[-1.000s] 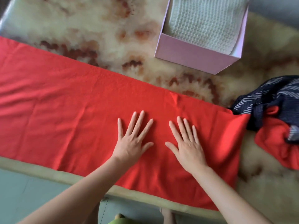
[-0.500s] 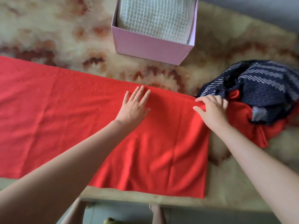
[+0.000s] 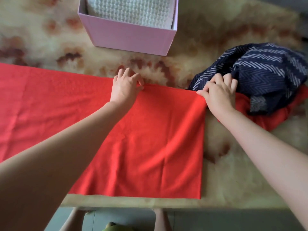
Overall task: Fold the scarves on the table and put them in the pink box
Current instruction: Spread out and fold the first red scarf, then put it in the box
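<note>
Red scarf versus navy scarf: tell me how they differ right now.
The red scarf is plain; the navy scarf has pale zigzag stripes. The red scarf lies spread flat; the navy scarf sits bunched in a heap. Both lie on the table, outside the pink box.

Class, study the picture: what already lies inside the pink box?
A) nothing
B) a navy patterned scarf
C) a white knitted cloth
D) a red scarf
C: a white knitted cloth fills the pink box, while the red scarf and the navy scarf lie outside it.
</note>
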